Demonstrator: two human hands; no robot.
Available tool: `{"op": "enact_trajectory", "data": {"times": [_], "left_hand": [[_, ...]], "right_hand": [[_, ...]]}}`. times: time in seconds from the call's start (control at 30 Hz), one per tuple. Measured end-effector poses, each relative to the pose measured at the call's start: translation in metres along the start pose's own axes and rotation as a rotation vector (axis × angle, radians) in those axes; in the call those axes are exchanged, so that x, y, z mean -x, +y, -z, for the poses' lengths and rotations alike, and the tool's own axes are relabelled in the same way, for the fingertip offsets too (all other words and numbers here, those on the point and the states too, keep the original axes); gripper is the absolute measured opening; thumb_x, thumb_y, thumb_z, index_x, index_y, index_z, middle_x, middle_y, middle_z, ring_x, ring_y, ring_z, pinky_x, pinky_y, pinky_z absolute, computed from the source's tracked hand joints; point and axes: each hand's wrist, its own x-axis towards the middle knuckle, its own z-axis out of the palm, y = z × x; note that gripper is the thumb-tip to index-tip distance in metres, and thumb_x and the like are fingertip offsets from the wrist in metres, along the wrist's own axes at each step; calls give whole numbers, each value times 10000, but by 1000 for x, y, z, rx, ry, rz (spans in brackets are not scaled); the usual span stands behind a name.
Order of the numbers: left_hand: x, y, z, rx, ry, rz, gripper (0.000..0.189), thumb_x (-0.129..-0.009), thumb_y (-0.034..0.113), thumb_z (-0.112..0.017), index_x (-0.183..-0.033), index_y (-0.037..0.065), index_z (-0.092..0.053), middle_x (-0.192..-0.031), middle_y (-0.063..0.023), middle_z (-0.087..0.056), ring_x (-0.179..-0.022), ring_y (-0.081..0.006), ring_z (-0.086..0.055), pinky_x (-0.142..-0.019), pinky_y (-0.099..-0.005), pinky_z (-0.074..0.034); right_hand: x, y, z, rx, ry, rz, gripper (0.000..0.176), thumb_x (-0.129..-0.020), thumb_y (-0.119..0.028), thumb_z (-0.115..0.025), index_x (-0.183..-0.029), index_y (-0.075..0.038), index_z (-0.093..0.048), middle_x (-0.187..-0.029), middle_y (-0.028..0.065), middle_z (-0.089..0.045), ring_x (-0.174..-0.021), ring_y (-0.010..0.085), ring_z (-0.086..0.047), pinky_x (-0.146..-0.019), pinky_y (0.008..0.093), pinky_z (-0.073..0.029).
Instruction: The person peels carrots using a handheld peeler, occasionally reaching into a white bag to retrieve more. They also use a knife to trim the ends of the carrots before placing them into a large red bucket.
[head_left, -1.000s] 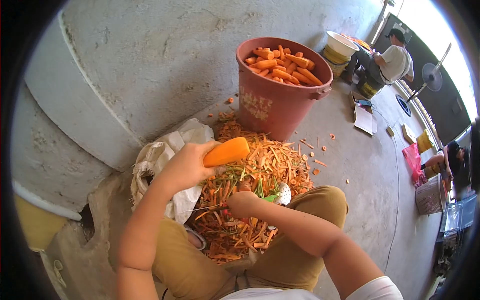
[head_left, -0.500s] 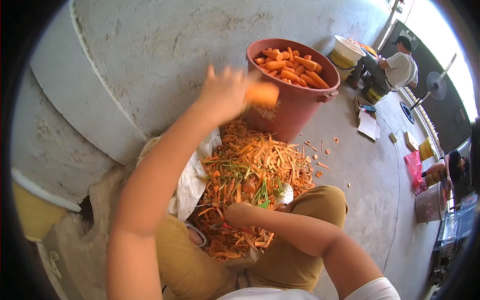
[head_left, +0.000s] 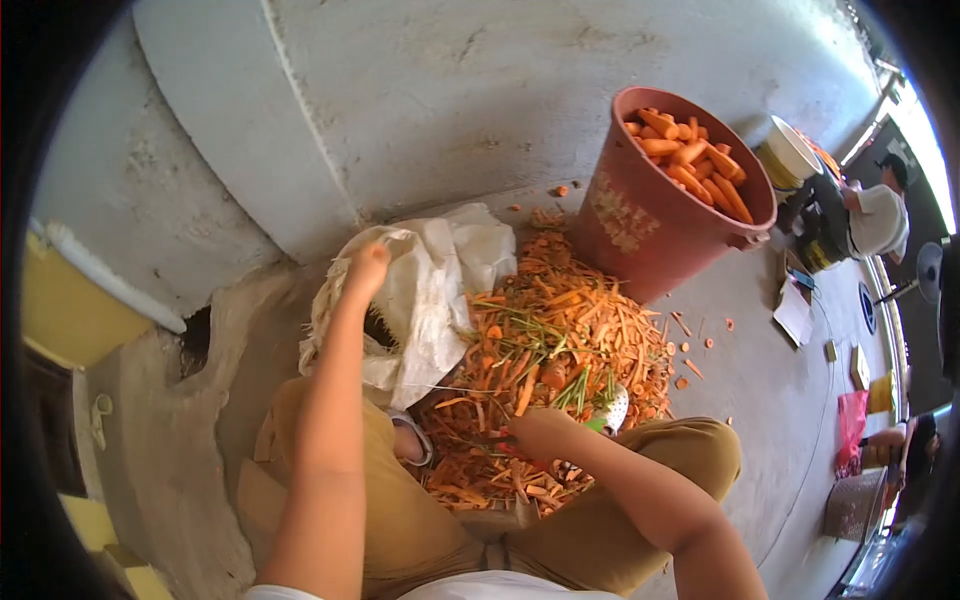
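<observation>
My left hand (head_left: 368,268) is closed at the upper rim of a white woven sack (head_left: 440,300); what its fingers hold, if anything, is hidden. My right hand (head_left: 540,436) is closed low over the peelings, with a small red piece of a tool showing beside it; its blade is hard to make out. A large heap of orange carrot peelings (head_left: 570,310) with green stems lies between the sack and my right knee. Behind the heap a red-brown tub (head_left: 640,220) holds many peeled carrots (head_left: 690,155).
A grey wall (head_left: 450,100) runs behind the sack. Carrot bits lie on the floor right of the heap. At the far right are a seated person (head_left: 878,218), a white basin (head_left: 795,148), a fan (head_left: 928,272), a pink bag (head_left: 852,425) and a basket (head_left: 855,505).
My left hand has moved away from the tub, down and left to the sack, and the carrot it held no longer shows. The view has turned left. My right hand stays low over the peelings.
</observation>
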Motion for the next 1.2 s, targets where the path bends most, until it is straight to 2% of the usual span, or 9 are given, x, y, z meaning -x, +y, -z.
{"op": "enact_trajectory", "data": {"times": [0.07,0.17,0.33,0.6,0.73,0.77,0.9,1.07,1.2], "left_hand": [[13,-77,-24,67,-206,448,252,-790,190,-394,-685,-4,-517,-704,-148,-535,-668,-246,-495,-617,-380,-374],[67,-179,-87,141,-219,520,442,-762,266,-503,-1151,64,-443,-1057,-156,-541,-965,-288,-518,-813,-349,-396],[87,-76,-88,-691,-681,-64,652,-839,422,-340,-1343,194,6,-1400,-60,4,-1276,-261,-112,-1002,-537,-69],[56,-49,-123,54,-914,137,473,-819,247,-470,-1268,163,-348,-1328,-70,-302,-1201,-214,-321,-999,-372,-247],[41,-45,-84,248,-1047,513,354,-809,228,-493,-1118,55,-499,-947,-85,-603,-790,-189,-570,-758,-329,-426],[39,-67,-87,392,-846,431,295,-786,249,-507,-993,50,-578,-752,-54,-620,-608,-181,-554,-639,-321,-432],[40,-150,-107,141,289,445,193,-769,166,-474,-791,8,-585,-735,-176,-591,-738,-324,-563,-644,-394,-430],[56,-213,-89,427,75,1287,423,-806,209,-484,-1191,63,-384,-1080,-149,-510,-913,-281,-532,-692,-422,-435],[88,-241,-109,9,51,1320,601,-790,248,-516,-1276,49,-223,-1272,-185,-284,-1126,-323,-354,-840,-441,-392]], "right_hand": [[9,-7,17,-55,-10,-27,200,-738,-162,-520,-859,-11,-569,-764,146,-604,-719,288,-592,-593,404,-471],[-2,-5,21,-59,-60,-70,214,-729,-148,-517,-888,-9,-550,-780,157,-602,-733,292,-593,-605,410,-471],[-23,-10,26,28,-105,-55,251,-753,-159,-488,-958,-17,-520,-802,158,-599,-743,308,-591,-618,411,-469],[-54,-26,45,-18,-246,-36,285,-733,-134,-504,-993,-17,-501,-806,164,-599,-763,312,-587,-622,422,-465],[-64,-29,52,-9,-262,-20,290,-733,-148,-498,-995,-23,-495,-798,166,-600,-755,309,-590,-626,423,-465],[-66,-30,52,0,-260,-29,289,-733,-150,-498,-995,-26,-494,-800,166,-600,-754,310,-590,-624,423,-465],[-70,-35,54,18,-256,-29,292,-730,-152,-504,-998,-36,-492,-799,165,-600,-753,315,-589,-614,424,-466],[-74,-21,43,-25,-240,-53,297,-724,-163,-518,-992,-38,-499,-783,165,-597,-745,319,-585,-608,426,-462],[-73,-6,36,-70,-216,-62,298,-719,-173,-529,-984,-38,-505,-776,165,-594,-743,328,-581,-615,422,-460]]}}
